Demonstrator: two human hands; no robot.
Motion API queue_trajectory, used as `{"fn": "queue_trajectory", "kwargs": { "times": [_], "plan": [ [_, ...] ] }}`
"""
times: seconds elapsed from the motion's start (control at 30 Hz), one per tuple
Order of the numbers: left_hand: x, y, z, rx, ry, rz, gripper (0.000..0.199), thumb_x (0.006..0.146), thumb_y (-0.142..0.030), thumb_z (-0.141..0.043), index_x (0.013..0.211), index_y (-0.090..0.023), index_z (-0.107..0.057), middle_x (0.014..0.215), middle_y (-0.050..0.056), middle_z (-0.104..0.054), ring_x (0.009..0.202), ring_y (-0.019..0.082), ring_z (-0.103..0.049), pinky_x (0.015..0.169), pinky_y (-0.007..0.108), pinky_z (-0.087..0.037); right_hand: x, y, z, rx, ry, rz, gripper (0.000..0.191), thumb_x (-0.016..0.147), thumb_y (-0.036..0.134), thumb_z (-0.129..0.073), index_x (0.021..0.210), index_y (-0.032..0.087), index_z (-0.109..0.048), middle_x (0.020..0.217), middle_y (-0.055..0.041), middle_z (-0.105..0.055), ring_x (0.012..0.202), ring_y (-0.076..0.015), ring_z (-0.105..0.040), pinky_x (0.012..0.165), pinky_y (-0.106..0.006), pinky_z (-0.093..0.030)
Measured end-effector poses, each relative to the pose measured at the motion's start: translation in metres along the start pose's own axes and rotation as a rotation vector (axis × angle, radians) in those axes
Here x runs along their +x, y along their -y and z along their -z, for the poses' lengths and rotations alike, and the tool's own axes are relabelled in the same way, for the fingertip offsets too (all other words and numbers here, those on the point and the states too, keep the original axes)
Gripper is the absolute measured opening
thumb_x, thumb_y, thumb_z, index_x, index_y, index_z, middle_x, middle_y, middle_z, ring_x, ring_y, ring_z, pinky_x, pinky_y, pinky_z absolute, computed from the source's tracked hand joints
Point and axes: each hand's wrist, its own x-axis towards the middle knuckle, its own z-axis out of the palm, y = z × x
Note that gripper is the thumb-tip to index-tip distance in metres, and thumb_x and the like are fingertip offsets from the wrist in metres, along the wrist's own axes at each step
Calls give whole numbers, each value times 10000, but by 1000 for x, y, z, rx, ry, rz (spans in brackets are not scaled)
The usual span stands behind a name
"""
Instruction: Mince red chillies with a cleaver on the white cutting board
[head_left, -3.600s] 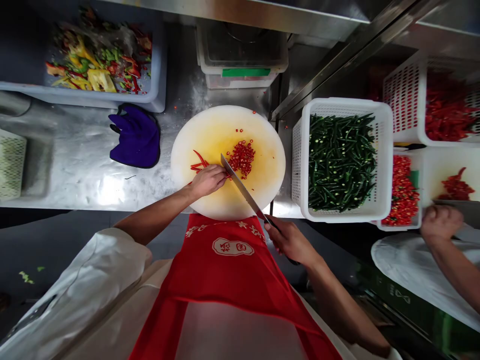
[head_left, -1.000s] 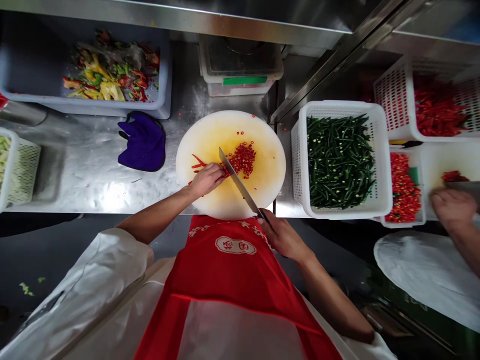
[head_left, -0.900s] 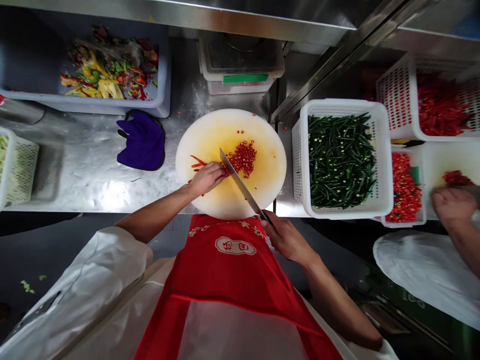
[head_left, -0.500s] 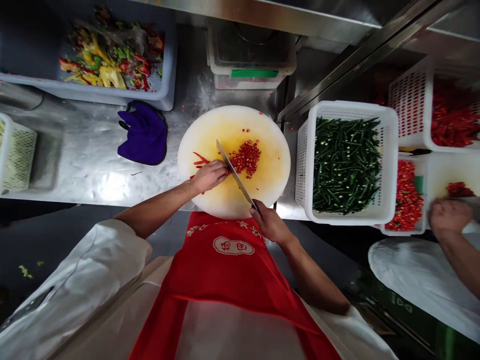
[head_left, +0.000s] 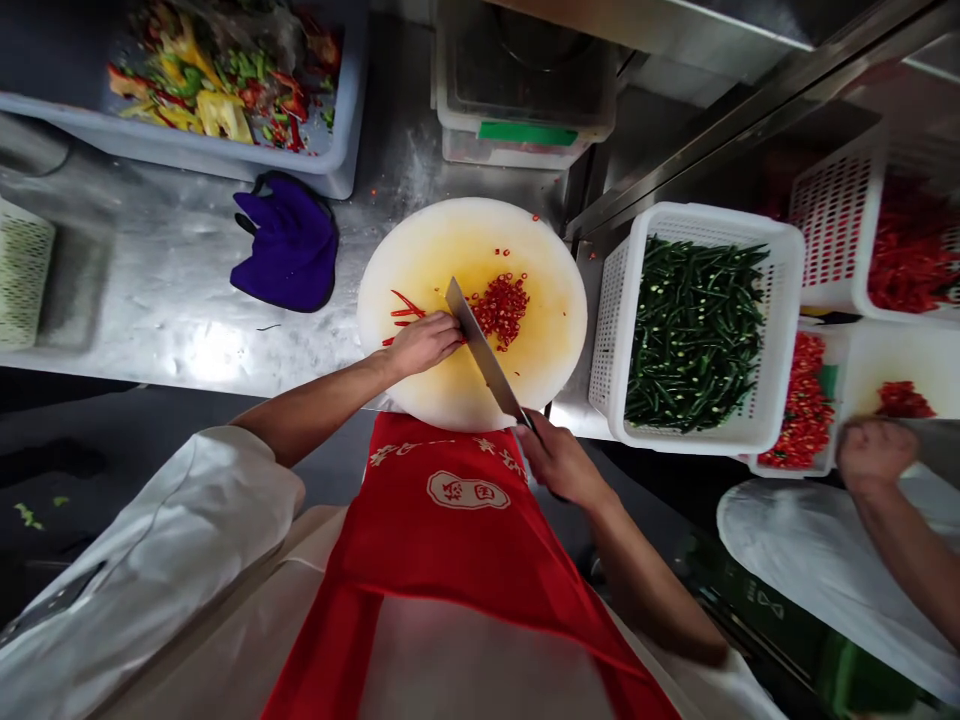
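My right hand (head_left: 556, 455) is wrapped round the dark handle of a knife (head_left: 486, 355), its blade slanting up and left over a round white cutting board (head_left: 555, 370). Curled fingers of my left hand (head_left: 426, 343) press red chilies down just left of the blade. Their thin ends (head_left: 406, 303) stick out on the left of that hand. To the right of the blade lies a pile of chopped red chili rings (head_left: 504, 308), with a few loose rings around it.
A purple glove (head_left: 289, 245) lies left of the board. Behind it stands a grey bin (head_left: 225, 160) of vegetable scraps. At right are a white basket (head_left: 619, 340) of green chilies and a co-worker's hand (head_left: 877, 452). A lidded box (head_left: 525, 150) stands behind the board.
The view has shifted slightly. The knife blade shows more of its broad side and my right hand has moved a little down and right. My left hand still presses the chilies.
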Motion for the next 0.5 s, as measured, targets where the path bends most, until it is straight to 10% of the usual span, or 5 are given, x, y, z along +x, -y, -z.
{"fn": "queue_trajectory", "kwargs": {
  "times": [0.2,0.5],
  "plan": [
    [2,-5,11,108,30,-32,276,1017,-300,-454,1012,-170,-698,1055,102,-672,997,223,-602,893,372,-494,43,-3,-15,4,-90,82,468,1022,469,-351,1290,151,-565,800,-75,-703,755,-231,-683,682,-303,-480],
    [-6,-1,12,100,38,-25,222,992,-294,-508,1006,-176,-696,1031,103,-669,986,233,-583,880,382,-475,-33,13,17,69,65,-44,491,1035,514,-354,1354,195,-548,543,24,-570,478,-196,-590,539,-279,-445]
  ]
}}
